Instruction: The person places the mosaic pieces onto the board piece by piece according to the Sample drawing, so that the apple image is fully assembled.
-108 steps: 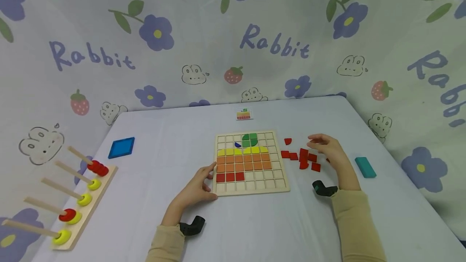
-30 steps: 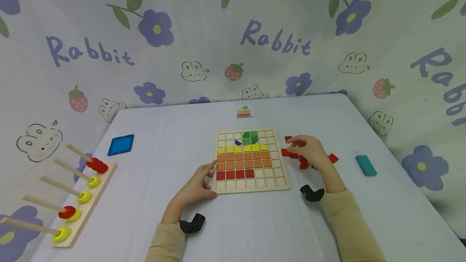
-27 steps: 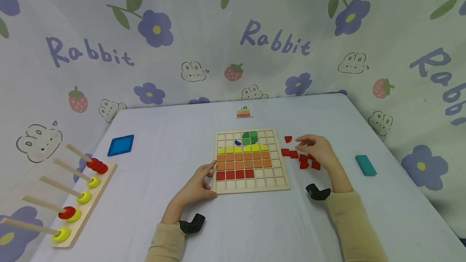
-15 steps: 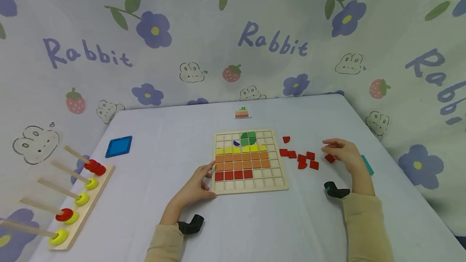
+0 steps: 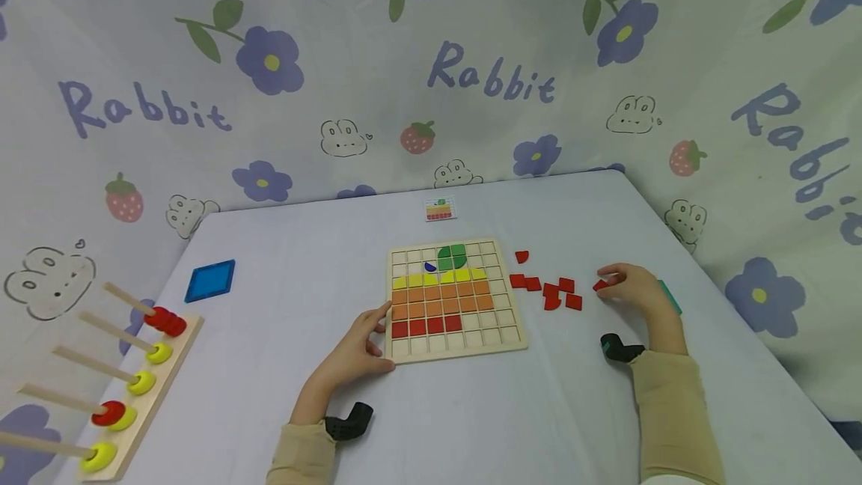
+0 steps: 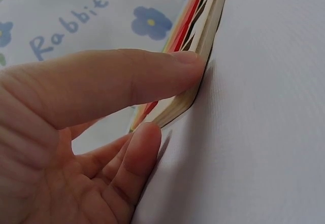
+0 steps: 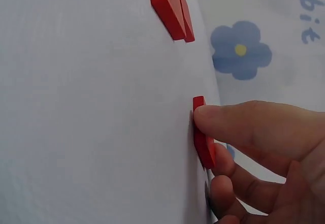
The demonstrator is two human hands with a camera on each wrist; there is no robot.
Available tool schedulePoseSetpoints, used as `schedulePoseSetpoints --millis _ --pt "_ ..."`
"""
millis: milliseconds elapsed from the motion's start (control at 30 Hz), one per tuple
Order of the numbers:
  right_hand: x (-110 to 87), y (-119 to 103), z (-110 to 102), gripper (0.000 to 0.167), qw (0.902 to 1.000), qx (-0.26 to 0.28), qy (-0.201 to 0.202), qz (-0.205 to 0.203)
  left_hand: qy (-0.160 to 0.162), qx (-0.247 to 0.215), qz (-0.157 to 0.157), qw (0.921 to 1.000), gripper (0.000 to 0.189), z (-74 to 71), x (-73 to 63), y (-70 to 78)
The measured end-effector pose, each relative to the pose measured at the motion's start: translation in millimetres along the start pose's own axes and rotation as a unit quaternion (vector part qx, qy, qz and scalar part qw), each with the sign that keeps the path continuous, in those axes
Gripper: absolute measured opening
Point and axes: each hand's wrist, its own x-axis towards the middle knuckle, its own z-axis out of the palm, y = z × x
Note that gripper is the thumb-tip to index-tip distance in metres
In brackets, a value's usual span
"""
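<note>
A wooden grid board (image 5: 508, 337) lies mid-table, bearing green, blue, yellow, orange and red tiles. The left hand (image 5: 350, 350) holds its near left corner, thumb on the front edge (image 6: 205, 36) and fingers along the left side. Right of the board, the right hand (image 5: 636, 292) pinches a red square tile (image 5: 599, 286) between thumb and fingers. In the right wrist view that tile (image 7: 204, 145) is tilted close to the tabletop, the thumb on its face. Several loose red tiles (image 5: 567, 285) lie between board and right hand. Red tiles (image 5: 435, 324) fill the left part of a lower row.
A small picture card (image 5: 441, 214) lies behind the board. Far left are a blue tray (image 5: 210, 281) and a wooden peg stand (image 5: 160, 379) with red and yellow rings. A teal block (image 5: 670, 296) is partly hidden behind the right hand.
The right hand moved right from the loose tiles, then came down on the outlying red tile and now pinches it. The lower row gained a red tile since the earliest frame. Left hand unchanged.
</note>
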Motion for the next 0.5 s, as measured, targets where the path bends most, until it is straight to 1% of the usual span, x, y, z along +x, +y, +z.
schedulePoseSetpoints --millis 100,200,267,300,367,433,500 --pt "-0.6 -2.1 0.5 0.045 0.9999 -0.002 0.003 -0.011 0.001 -0.002 -0.001 1.0000 0.097 0.7 0.4 0.0" --pt "-2.8 -5.1 1.1 0.041 0.9999 0.011 0.007 -0.005 0.002 -0.003 -0.004 1.0000 0.097 1.4 0.6 -0.2" --pt "-5.0 -7.7 1.9 0.040 0.9992 0.039 0.008 -0.001 0.002 -0.003 -0.004 1.0000 0.097 1.8 0.7 -0.3" --pt "-5.7 -9.5 2.7 0.041 0.9978 0.065 0.006 -0.004 0.002 -0.002 -0.004 1.0000 0.096 1.9 0.7 -0.3" --pt "-6.4 -14.4 5.6 0.045 0.9904 0.137 -0.006 -0.020 0.002 -0.001 -0.002 1.0000 0.096 1.8 0.7 -0.4" --pt "-6.2 -22.8 10.2 0.049 0.9775 0.206 -0.028 -0.038 0.003 0.000 -0.003 1.0000 0.096 1.4 0.6 -0.3" --pt "-4.9 -34.0 16.5 0.051 0.9632 0.260 -0.051 -0.048 0.005 0.001 -0.004 1.0000 0.097 0.8 0.5 -0.1"
